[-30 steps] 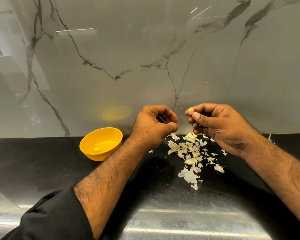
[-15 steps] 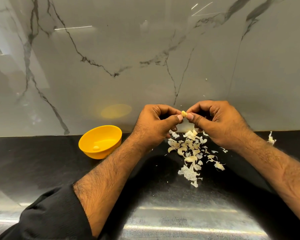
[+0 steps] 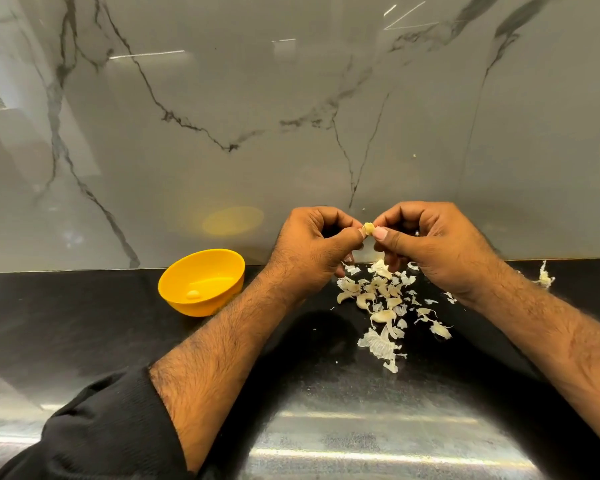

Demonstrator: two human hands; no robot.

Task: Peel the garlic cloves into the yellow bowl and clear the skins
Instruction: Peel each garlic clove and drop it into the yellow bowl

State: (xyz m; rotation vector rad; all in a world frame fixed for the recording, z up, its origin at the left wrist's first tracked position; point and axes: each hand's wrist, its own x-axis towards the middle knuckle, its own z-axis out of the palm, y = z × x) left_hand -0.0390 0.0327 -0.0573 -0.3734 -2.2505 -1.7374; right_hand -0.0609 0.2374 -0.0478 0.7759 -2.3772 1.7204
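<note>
One peeled clove (image 3: 192, 294) lies in the yellow bowl (image 3: 222, 261); left hand (image 3: 312, 251) and right hand (image 3: 440, 247) pinch another garlic clove (image 3: 368, 229), skins (image 3: 383, 306) piled at 6 o'clock uncleared.

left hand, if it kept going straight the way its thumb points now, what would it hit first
The left hand points right, toward the right hand. Both already pinch the garlic clove between them, so the clove comes first, then the right hand's thumb right behind it.
</note>
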